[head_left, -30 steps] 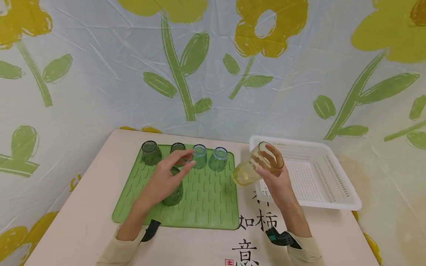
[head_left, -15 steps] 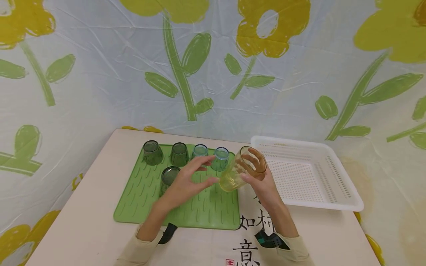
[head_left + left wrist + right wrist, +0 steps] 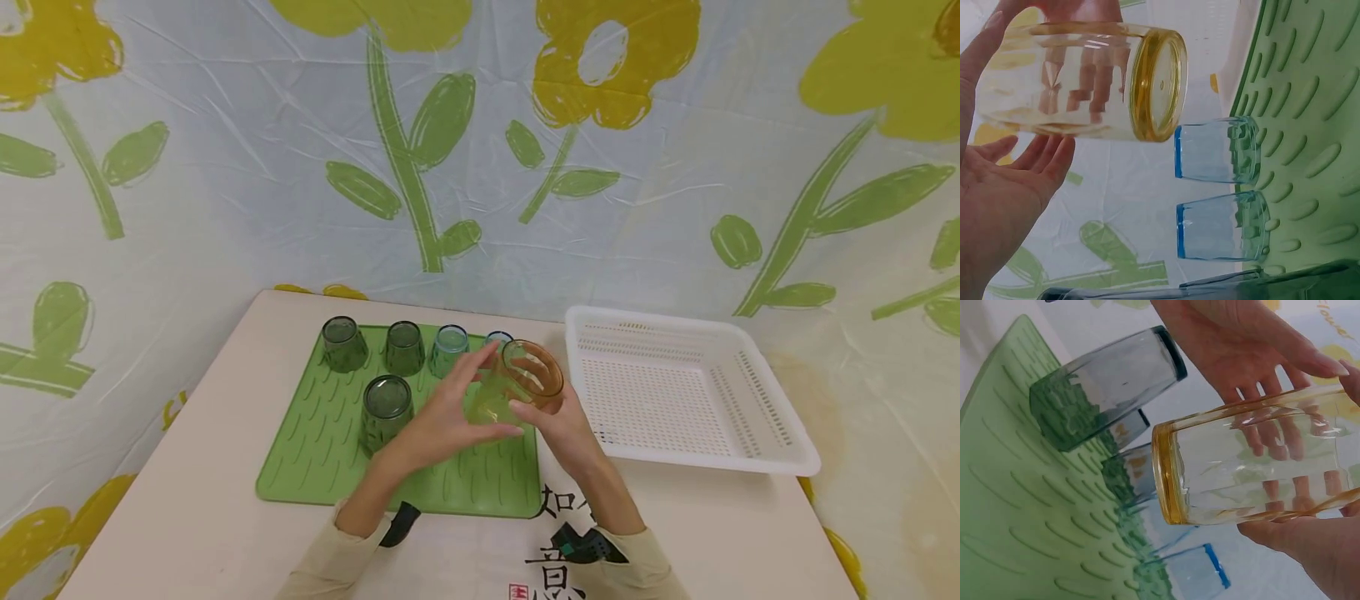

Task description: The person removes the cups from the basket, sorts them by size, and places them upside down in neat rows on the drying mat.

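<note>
A tall clear yellow glass (image 3: 501, 392) hangs tilted above the right part of the green mat (image 3: 480, 483), its thick amber base pointing down and its mouth up. My right hand (image 3: 562, 425) grips it near the mouth, fingers wrapped behind and thumb in front. My left hand (image 3: 442, 421) spreads around the glass's other side, fingers behind it. In the right wrist view a small gap shows between the left thumb (image 3: 1310, 353) and the glass. A large green glass (image 3: 386, 412) stands base up on the mat, left of my left hand.
Along the mat's back edge stand two dark green glasses (image 3: 344, 344) and two blue glasses (image 3: 450, 350), base up; the right blue one is partly covered. A white perforated basket (image 3: 693, 458) sits at the right. A flowered cloth (image 3: 480, 167) hangs behind the table.
My right hand has carried the yellow glass leftward from beside the basket to over the mat. My left hand has moved right from over the large green glass to the yellow glass.
</note>
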`<state>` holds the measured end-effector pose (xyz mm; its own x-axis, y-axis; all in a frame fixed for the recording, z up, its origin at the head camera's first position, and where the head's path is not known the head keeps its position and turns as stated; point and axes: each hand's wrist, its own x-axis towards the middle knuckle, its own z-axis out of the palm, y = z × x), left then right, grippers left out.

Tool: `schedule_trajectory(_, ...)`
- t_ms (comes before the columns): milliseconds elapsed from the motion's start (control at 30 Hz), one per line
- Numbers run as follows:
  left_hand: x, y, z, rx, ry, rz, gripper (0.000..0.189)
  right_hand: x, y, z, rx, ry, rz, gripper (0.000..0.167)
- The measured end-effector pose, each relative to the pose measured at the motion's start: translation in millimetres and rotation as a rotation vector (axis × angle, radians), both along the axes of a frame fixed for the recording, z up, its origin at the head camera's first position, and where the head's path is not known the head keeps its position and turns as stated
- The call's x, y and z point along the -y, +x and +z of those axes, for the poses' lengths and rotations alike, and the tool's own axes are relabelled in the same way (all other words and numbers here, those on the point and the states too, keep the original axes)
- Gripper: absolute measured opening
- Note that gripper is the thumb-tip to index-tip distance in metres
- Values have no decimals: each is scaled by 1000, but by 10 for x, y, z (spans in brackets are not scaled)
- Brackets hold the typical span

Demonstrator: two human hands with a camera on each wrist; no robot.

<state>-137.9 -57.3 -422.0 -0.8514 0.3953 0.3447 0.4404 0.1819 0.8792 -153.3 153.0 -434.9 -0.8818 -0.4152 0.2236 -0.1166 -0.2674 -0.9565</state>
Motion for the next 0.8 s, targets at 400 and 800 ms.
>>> schedule_trajectory(400,-30,-44,-14,-28,-44,78,101,119,9,-11,26,-3,-4,83)
schedule_trajectory(800,-11,-59,52,-70,113,77,95,42,32,-146,-13,85,96,76)
